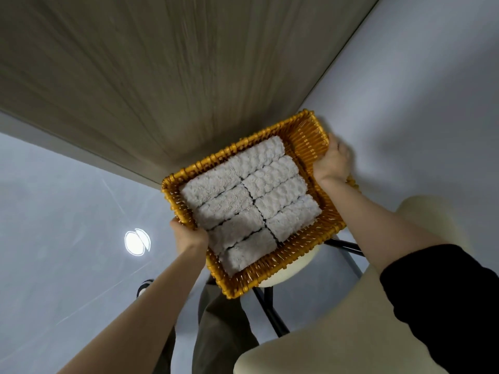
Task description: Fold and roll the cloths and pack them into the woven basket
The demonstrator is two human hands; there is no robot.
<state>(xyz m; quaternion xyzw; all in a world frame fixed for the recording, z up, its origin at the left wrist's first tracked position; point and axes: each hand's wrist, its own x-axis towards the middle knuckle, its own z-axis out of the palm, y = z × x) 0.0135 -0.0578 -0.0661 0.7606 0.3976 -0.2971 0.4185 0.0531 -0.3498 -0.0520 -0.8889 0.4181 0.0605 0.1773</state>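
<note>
Wood-grain tabletop (pixel 121 76) across the upper left, running to a corner near the middle; pale grey floor (pixel 54 198) beneath and to the right, with one bright round light reflection (pixel 136 242) on it at the left.

Amber woven basket (pixel 272 263), rectangular, held above the tabletop corner and over a cream round stool seat (pixel 291 273) on black legs. Long axis running from lower left to upper right, far short end pointing toward the upper right. Walls of upright glossy strands with a braided rim. Far right end of the interior bare, wicker floor showing.

Eight rolled cloths (pixel 251 203) inside, pale grey-white and nubbly, packed in two rows of four, touching one another. Each roll lying along the basket's long axis, rows stacked side by side across its width. Right-hand row with a bumpier, waffle-like texture; left-hand row a finer terry look.

Two bare forearms reaching in from below, a black sleeve (pixel 445 292) at the right and cream fabric below it.

Left hand (pixel 189 236) closed over the rim at the near left side, fingers wrapped around the wall. Right hand (pixel 333 160) clamped on the far right rim, thumb inside, fingers hidden behind the wall.

One dark shoe (pixel 144 287) with a white edge on the floor at lower left.
</note>
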